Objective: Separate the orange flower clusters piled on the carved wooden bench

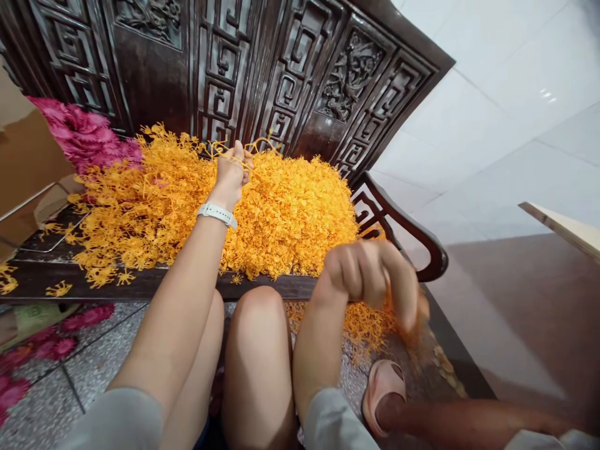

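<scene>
My left hand (234, 167), with a pale watch on the wrist, is closed around thin orange plastic flower pieces (266, 141) whose stems stick out on both sides. It hovers over a large heap of the same orange pieces (300, 215) on the bench seat. My right hand (370, 275) is to the right, past the seat's front edge, smeared by motion. Its fingers are curled downward, and a blurred orange piece (410, 334) shows at the fingertips, seemingly in their grip. Below it more orange pieces (363, 325) lie in a pile on the floor.
The dark wooden bench has a carved back (154, 75) and a curved armrest (434, 256) at right. Pink flower pieces (79, 134) lie at the heap's left, others (59, 347) on the floor. A cardboard box (32, 156) stands left. Another person's sandalled foot (385, 390) is lower right.
</scene>
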A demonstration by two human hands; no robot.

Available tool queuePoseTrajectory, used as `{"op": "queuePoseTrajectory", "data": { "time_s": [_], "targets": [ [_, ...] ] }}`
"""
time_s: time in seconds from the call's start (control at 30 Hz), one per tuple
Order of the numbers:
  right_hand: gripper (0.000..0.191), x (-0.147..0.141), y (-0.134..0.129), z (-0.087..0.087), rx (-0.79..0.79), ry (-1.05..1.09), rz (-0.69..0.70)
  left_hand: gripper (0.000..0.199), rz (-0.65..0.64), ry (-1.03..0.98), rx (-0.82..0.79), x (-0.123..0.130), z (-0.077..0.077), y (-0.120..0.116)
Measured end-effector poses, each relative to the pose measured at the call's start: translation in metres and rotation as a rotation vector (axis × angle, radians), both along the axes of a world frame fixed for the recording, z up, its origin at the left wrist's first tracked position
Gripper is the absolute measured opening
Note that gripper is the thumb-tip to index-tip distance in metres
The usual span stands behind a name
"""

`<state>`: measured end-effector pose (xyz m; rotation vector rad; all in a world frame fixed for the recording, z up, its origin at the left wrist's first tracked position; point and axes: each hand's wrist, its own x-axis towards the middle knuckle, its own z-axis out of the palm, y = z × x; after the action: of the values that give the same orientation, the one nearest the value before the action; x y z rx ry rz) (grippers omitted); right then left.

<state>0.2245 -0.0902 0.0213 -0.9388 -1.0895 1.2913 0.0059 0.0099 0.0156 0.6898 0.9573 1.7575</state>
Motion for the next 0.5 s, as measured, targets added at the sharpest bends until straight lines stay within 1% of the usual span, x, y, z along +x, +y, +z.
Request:
{"op": "queuePoseTrajectory", "data": {
  "time_s": [0.1, 0.17, 0.23, 0.27, 0.3, 0.4, 0.43, 0.5],
  "targets": [
    [0.034, -0.001, 0.023, -0.002, -0.075, 0.198, -0.064, 0.035, -0.073, -0.166, 0.007, 0.0, 0.018, -0.014],
    [0.025, -0.004, 0.033, -0.009, -0.127, 0.37, -0.099, 0.033, -0.11, -0.252, 0.031, 0.002, 0.022, -0.022],
    [0.017, -0.011, 0.039, -0.017, -0.165, 0.45, -0.105, 0.032, -0.136, -0.31, 0.063, 0.005, 0.022, -0.026],
    [0.016, -0.015, 0.04, -0.02, -0.166, 0.431, -0.108, 0.031, -0.148, -0.328, 0.073, 0.008, 0.02, -0.027],
    [0.019, -0.019, 0.041, -0.022, -0.144, 0.376, -0.117, 0.031, -0.163, -0.341, 0.078, 0.011, 0.019, -0.027],
    [0.038, -0.03, 0.04, -0.026, 0.007, 0.123, -0.179, 0.03, -0.217, -0.358, 0.094, 0.022, 0.016, -0.027],
    [0.042, -0.033, 0.04, -0.026, 0.06, 0.026, -0.181, 0.032, -0.233, -0.355, 0.104, 0.027, 0.015, -0.027],
    [0.042, -0.038, 0.039, -0.027, 0.147, -0.15, -0.144, 0.036, -0.268, -0.327, 0.125, 0.037, 0.014, -0.028]
  ]
}}
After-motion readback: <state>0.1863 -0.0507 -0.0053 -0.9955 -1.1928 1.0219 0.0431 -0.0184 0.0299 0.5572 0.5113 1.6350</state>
